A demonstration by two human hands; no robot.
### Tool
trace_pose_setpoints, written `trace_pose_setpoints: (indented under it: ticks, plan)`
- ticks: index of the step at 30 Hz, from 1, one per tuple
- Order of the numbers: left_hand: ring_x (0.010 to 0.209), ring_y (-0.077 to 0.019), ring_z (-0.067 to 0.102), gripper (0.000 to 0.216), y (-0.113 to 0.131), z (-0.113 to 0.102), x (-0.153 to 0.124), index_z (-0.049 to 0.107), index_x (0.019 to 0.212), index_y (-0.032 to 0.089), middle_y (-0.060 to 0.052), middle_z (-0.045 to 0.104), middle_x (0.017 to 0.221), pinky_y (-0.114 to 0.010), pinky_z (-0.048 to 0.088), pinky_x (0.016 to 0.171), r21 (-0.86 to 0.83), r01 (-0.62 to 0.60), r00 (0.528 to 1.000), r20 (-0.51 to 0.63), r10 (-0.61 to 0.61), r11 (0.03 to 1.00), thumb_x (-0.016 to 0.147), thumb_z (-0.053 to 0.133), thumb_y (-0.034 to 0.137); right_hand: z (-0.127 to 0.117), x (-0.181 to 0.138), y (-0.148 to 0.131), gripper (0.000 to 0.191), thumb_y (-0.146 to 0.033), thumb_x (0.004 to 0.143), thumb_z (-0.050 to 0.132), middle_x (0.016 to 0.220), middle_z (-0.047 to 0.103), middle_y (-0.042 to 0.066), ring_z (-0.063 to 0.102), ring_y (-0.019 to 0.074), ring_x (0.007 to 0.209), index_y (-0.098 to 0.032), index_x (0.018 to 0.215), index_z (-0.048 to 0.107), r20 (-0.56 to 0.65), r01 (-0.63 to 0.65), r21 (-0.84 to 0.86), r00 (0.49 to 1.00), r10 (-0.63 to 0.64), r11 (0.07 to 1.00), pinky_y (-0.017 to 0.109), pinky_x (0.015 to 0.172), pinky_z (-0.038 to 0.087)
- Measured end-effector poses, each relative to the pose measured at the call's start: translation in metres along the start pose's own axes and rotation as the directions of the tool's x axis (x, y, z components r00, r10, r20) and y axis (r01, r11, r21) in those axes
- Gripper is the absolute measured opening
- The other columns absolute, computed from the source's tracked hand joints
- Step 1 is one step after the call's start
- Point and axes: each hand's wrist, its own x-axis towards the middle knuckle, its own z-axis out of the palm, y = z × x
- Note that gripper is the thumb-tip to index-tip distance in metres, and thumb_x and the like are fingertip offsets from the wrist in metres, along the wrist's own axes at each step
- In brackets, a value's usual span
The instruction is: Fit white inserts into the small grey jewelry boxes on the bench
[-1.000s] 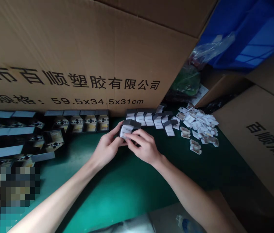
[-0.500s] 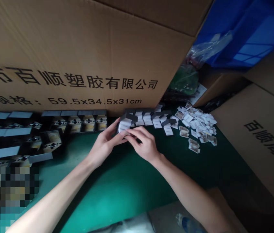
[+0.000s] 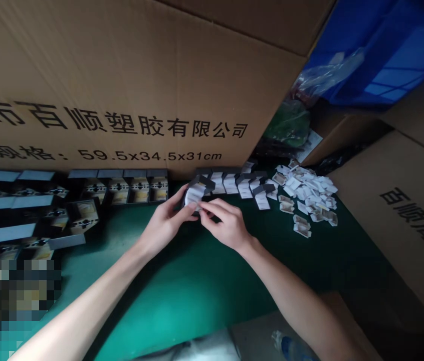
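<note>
My left hand (image 3: pixel 165 218) is closed around a small hinged box (image 3: pixel 196 193) with a black shell, its lid raised and a white insert inside. Thumb and fingers grip it from the left, a little above the table. My right hand (image 3: pixel 225 220) is closed at the box's near right corner, its bent fingertips against the edge of the white insert. What lies right under those fingertips is hidden. Just behind and to the right stand several similar open boxes (image 3: pixel 230 183) with white inserts.
Open dark boxes with yellowish interiors (image 3: pixel 139 190) stand in rows at left. Loose white plastic inserts (image 3: pixel 305 190) are heaped at right on the green table (image 3: pixel 182 281). A large cardboard carton (image 3: pixel 133 75) walls off the back; another carton (image 3: pixel 407 215) stands right. A blue bin (image 3: pixel 392 60) is behind.
The box in my left hand has tilted slightly, and my right fingertips have shifted a little along its near edge. The whole view has drifted slightly.
</note>
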Motion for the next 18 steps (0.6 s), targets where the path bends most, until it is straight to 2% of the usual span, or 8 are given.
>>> trace_pose_setpoints:
  ticks: [5, 10, 14, 18]
  plan:
    - [0.111, -0.0289, 0.072, 0.09, -0.0047, -0.0034, 0.0009, 0.035, 0.162, 0.023, -0.007, 0.074, 0.128, -0.042, 0.055, 0.106, 0.036, -0.002, 1.0, 0.032, 0.0, 0.999, 0.086, 0.076, 0.048, -0.0003, 0.0016, -0.0016, 0.019, -0.015, 0.095, 0.061, 0.097, 0.073, 0.007, 0.07, 0.0118, 0.075, -0.017, 0.105, 0.076, 0.041, -0.091, 0.151, 0.996, 0.085, 0.984, 0.023, 0.069, 0.062]
    - [0.125, -0.0328, 0.064, 0.095, -0.0032, -0.0011, 0.0006, 0.029, 0.163, 0.019, -0.011, 0.067, 0.139, -0.044, 0.056, 0.105, -0.028, -0.023, 0.999, 0.04, 0.024, 0.999, 0.085, 0.076, 0.048, 0.0014, 0.0009, -0.0007, 0.02, -0.019, 0.096, 0.062, 0.098, 0.073, 0.006, 0.069, 0.0115, 0.075, -0.019, 0.109, 0.077, 0.052, -0.122, 0.189, 0.992, 0.115, 0.974, 0.023, 0.067, 0.062]
    - [0.131, -0.0346, 0.06, 0.089, -0.0003, 0.0016, -0.0009, 0.037, 0.16, 0.022, -0.01, 0.064, 0.144, -0.044, 0.057, 0.104, -0.069, -0.009, 1.0, 0.026, 0.01, 0.998, 0.085, 0.077, 0.045, 0.0023, 0.0002, -0.0019, 0.02, -0.019, 0.096, 0.06, 0.093, 0.073, 0.007, 0.069, 0.0121, 0.076, -0.018, 0.106, 0.077, 0.008, -0.09, 0.181, 0.996, 0.09, 0.979, 0.022, 0.062, 0.06]
    - [0.129, -0.0329, 0.062, 0.083, -0.0006, 0.0019, -0.0014, 0.044, 0.157, 0.024, -0.007, 0.064, 0.144, -0.044, 0.058, 0.104, -0.123, 0.011, 1.0, -0.01, -0.012, 0.992, 0.083, 0.079, 0.039, -0.0004, 0.0015, -0.003, 0.016, -0.02, 0.096, 0.059, 0.081, 0.073, 0.004, 0.064, 0.011, 0.064, -0.018, 0.097, 0.075, -0.075, -0.14, 0.114, 0.986, 0.149, 0.984, 0.022, 0.056, 0.055]
